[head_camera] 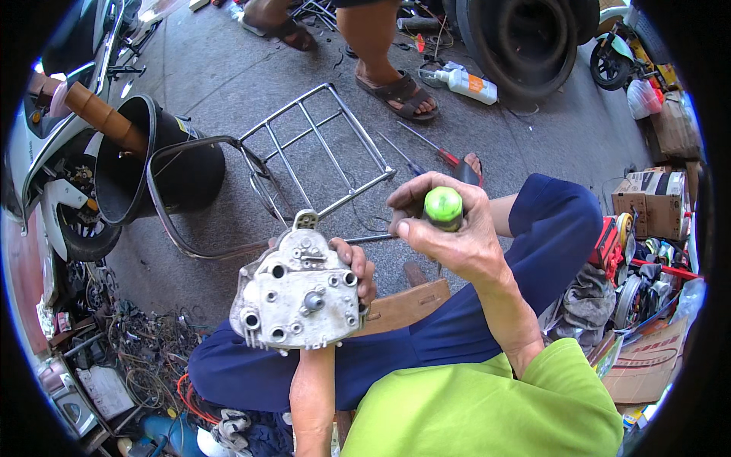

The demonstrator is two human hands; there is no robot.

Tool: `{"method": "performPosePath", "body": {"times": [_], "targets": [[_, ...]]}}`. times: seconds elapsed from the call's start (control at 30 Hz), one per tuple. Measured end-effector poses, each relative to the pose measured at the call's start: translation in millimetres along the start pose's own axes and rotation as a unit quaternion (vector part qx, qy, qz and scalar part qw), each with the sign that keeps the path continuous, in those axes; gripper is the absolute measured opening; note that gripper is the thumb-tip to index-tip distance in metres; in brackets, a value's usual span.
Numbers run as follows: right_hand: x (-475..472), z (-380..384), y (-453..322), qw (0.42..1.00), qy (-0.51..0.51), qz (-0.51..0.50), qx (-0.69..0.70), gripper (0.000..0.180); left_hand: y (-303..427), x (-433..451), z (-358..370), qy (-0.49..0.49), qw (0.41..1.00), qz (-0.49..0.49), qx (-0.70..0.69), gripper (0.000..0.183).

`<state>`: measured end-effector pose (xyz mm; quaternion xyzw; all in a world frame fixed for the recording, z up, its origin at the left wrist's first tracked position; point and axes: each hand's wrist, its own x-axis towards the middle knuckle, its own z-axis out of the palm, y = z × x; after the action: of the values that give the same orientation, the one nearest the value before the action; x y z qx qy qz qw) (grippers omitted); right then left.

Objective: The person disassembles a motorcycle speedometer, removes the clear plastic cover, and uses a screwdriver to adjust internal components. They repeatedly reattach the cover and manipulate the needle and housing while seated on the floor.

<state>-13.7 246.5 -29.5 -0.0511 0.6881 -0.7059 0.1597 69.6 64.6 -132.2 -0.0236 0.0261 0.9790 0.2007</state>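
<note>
A greyish cast-metal housing (302, 291) with round holes and a short central shaft rests on my left hand (357, 268), whose fingers wrap its right edge; the palm is hidden beneath. My right hand (451, 228) grips a tool by its green-capped handle (443, 205), most of the tool being hidden behind the hand. Below the hands, a wooden stool (406, 307) shows between my legs. Two screwdrivers, one with a red handle (448, 157) and one with a dark handle (416, 168), lie on the floor past my right hand.
A chromed metal rack (311, 128) with a bent tube lies ahead, beside a black bucket (200, 165). Another person's sandaled foot (402, 94) stands near a white bottle (471, 85) and a tyre (514, 45). Tangled wires and parts (154, 354) lie left, cardboard boxes (651, 203) right.
</note>
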Motion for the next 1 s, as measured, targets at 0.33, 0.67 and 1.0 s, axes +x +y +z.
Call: {"method": "performPosePath", "body": {"times": [0.33, 0.67, 1.0], "targets": [[-19.8, 19.3, -15.4, 0.996, -0.031, 0.050, 0.072, 0.017, -9.6, -2.0, 2.8, -0.073, 0.995, -0.021, -0.072, 0.090], [-61.1, -20.9, -34.0, 0.909, 0.298, -0.268, -0.115, 0.051, -3.5, -2.4, -14.9, -0.243, 0.964, -0.053, -0.099, 0.109], [-82.6, -12.9, -49.0, 0.931, 0.160, -0.309, 0.114, 0.049, -3.4, -7.4, 4.9, -0.186, 0.979, -0.062, -0.049, 0.046]]}}
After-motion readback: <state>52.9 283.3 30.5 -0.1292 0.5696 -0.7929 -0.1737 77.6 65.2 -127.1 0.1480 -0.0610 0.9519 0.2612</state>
